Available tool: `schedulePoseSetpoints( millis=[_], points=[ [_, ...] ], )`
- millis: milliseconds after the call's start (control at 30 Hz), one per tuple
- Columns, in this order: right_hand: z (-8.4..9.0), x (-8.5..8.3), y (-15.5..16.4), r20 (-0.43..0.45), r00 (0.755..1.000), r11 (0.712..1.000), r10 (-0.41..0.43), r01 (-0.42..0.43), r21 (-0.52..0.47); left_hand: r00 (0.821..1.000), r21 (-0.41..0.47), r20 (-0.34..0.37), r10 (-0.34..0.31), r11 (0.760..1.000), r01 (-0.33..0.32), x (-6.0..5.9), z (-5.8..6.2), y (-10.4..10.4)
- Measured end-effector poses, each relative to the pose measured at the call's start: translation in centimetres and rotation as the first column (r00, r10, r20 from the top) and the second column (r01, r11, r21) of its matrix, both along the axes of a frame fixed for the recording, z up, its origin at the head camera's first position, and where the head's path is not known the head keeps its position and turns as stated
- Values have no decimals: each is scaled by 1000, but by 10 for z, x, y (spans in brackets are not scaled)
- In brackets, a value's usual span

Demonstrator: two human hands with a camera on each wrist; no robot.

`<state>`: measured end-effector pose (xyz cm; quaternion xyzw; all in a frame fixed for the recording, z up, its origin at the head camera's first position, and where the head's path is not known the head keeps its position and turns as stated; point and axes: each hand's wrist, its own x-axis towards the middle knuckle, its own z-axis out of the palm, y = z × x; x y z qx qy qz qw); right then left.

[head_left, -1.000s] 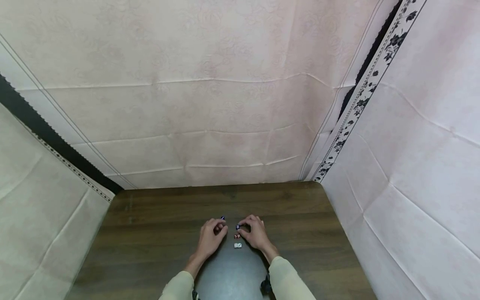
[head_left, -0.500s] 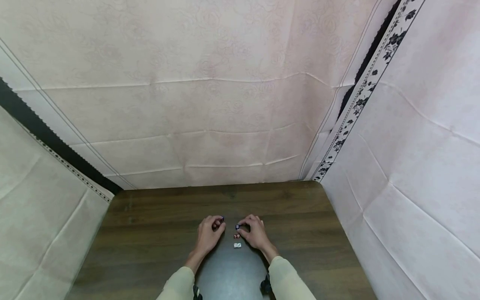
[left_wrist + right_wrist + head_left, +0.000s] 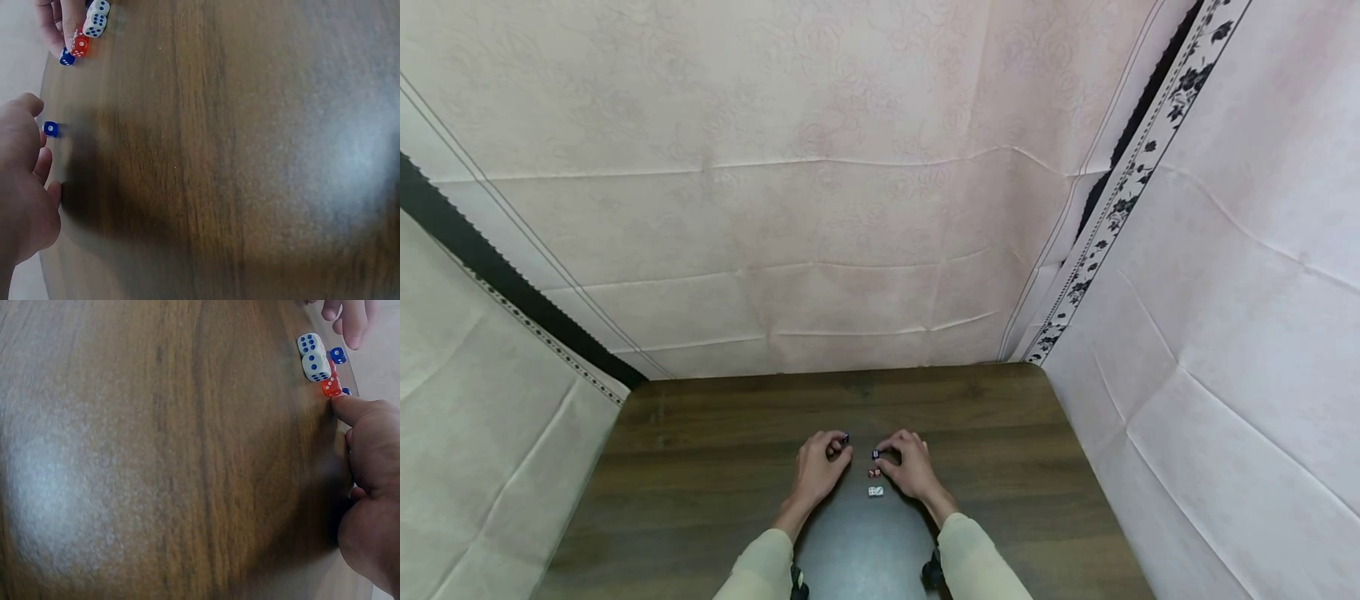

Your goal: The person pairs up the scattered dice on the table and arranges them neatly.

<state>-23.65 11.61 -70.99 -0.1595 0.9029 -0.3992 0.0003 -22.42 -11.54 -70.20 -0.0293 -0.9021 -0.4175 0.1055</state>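
The head camera looked forward and down from well above the table, taking in draped walls. Each wrist camera sat low and close over the tabletop, facing across the dice from opposite sides; all three views shared those dice

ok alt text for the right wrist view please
A right hand rests at the edge of a dark wooden table, its fingertip touching a small red die. Two white dice with blue pips lie just beyond, with a blue die beside them.

Soft even light, blurred wrist views
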Motion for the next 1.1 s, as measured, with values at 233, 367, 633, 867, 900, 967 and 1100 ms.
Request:
schedulePoseSetpoints(
  millis=[233,367,633,867,900,967,1100],
  points=[
    [2,0,1,5,1000,1000,-3,3,3,1000,-15,2,0,1000,0,-2,-3,1],
    [2,0,1,5,1000,1000,-3,3,5,1000,-13,-1,8,1000,-8,-3,-4,2],
    [1,0,1,4,1000,1000,0,0,3,1000,3,-5,26,1000,-26,-7,-2,3],
    [-1,0,0,-1,1000,1000,-1,1,11,999,-32,0,33,999,-33,-12,-2,2],
    [-1,0,0,-2,1000,1000,0,0,12,999,-38,2,34,999,-34,-12,-2,2],
    [-1,-1,0,-3,1000,1000,0,0,14,999,-44,11,37,998,-37,-13,-3,2],
    [-1,0,0,-10,1000,1000,0,0,10,998,-53,33,45,998,-43,-15,-3,2]
  ],
)
